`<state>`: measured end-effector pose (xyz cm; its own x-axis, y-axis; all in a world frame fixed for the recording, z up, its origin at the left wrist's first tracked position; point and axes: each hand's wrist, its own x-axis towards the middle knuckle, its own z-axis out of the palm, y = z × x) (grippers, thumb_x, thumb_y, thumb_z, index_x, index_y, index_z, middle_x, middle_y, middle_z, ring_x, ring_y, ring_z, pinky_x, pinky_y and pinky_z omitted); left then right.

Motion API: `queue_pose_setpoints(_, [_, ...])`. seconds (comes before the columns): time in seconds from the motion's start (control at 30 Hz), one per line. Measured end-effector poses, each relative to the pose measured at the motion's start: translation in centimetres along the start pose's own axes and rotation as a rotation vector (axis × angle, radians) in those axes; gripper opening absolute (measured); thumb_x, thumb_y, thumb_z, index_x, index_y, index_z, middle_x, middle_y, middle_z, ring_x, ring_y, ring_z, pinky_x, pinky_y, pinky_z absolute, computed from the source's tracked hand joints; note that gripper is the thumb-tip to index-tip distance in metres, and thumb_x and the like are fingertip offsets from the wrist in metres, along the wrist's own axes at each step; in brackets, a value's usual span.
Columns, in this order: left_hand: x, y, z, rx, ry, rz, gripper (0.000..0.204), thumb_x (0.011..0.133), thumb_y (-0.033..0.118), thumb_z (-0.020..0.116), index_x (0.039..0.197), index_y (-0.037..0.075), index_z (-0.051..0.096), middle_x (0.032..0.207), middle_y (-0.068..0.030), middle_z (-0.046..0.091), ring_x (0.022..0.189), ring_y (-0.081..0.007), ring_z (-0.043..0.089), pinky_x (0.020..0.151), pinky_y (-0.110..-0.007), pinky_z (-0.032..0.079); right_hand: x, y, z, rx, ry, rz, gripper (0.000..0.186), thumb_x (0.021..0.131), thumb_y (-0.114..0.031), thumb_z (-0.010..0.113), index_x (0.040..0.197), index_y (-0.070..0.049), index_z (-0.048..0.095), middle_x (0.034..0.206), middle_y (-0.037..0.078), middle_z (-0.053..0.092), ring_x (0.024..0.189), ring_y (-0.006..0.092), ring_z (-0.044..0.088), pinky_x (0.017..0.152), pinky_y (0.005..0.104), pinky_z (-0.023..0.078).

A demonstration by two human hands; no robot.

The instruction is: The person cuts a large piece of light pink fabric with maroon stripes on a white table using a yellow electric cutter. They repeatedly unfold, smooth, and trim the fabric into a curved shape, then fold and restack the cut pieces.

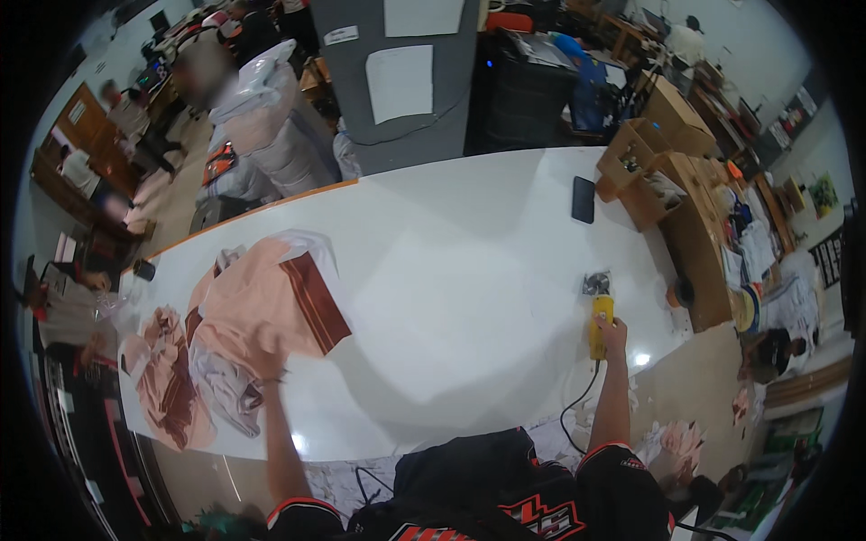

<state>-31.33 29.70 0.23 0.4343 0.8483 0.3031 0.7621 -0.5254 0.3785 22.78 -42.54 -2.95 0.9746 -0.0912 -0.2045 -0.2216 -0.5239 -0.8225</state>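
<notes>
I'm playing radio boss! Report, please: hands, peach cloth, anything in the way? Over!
Left hand at peach cloth, grip blurred. Right hand gripping yellow corded power tool. Cloth rumpled on white table's left. Black smartphone beyond tool, clear of both hands.

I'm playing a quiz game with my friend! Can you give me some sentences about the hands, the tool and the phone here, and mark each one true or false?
1. The right hand holds the yellow tool. True.
2. The phone lies on the table. True.
3. The table is green. False: its top is white.
4. The left hand is at the peach cloth. True.
5. The yellow tool has no cord. False: a dark cord runs from it.
</notes>
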Motion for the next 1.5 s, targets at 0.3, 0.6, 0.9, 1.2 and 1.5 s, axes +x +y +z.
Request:
queue_pose_setpoints(0.3, [-10.8, 17.8, 5.7, -0.236, -0.372, 0.389, 0.055, 0.09, 0.024, 0.076, 0.14, 0.007, 0.058, 0.142, -0.0155, 0.057, 0.134, -0.0376, 0.053, 0.113, -0.051, 0.043, 2.9, -4.4, 0.9, -0.238, 0.088, -0.12, 0.053, 0.089, -0.043, 0.081, 0.122, -0.003, 0.072, 0.103, 0.018, 0.075, 0.095, 0.03, 0.071, 0.085, 0.0435, 0.057])
queue_pose_setpoints(0.6, [-7.1, 14.8, 5.6, 0.055, -0.381, 0.021, 0.041, 0.093, 0.033, 0.073, 0.124, 0.008, 0.063, 0.132, -0.0109, 0.058, 0.127, -0.0348, 0.053, 0.103, -0.051, 0.046, -5.3, -6.1, 12.8, -0.529, 0.059, -0.681, 0.073, 0.09, -0.047, 0.077, 0.145, -0.004, 0.055, 0.124, 0.021, 0.061, 0.12, 0.0387, 0.058, 0.101, 0.0503, 0.05])
queue_pose_setpoints(0.9, [-10.2, 21.3, 6.3, -0.104, -0.373, 0.156, 0.021, 0.095, 0.012, 0.059, 0.116, 0.01, 0.058, 0.1, -0.016, 0.068, 0.102, -0.0369, 0.067, 0.084, -0.054, 0.05, -15.5, -5.0, 11.9, -1.105, -1.329, -0.405, 0.048, 0.087, -0.041, 0.08, 0.122, -0.009, 0.074, 0.095, 0.017, 0.078, 0.092, 0.0398, 0.073, 0.09, 0.0483, 0.058])
queue_pose_setpoints(1.2, [-17.4, 38.9, -8.2, -1.124, -0.902, 0.683, 0.018, 0.102, 0.005, 0.052, 0.121, 0.005, 0.054, 0.095, -0.0134, 0.061, 0.086, -0.0333, 0.065, 0.077, -0.043, 0.051, -27.6, -20.8, 10.8, 0.113, -0.945, -1.246, 0.068, 0.079, -0.028, 0.086, 0.138, -0.005, 0.061, 0.15, 0.02, 0.051, 0.141, 0.0376, 0.046, 0.105, 0.0491, 0.05])
queue_pose_setpoints(1.5, [-9.3, 33.0, -32.2, -1.598, -0.243, 0.718, 0.003, 0.105, 0.008, 0.052, 0.106, 0.005, 0.051, 0.09, -0.0056, 0.055, 0.082, -0.0172, 0.055, 0.074, -0.031, 0.045, -29.1, -27.1, 12.5, -0.065, -0.652, -1.027, 0.029, 0.073, -0.01, 0.077, 0.102, -0.012, 0.075, 0.095, 0.011, 0.069, 0.093, 0.0329, 0.07, 0.078, 0.0414, 0.056])
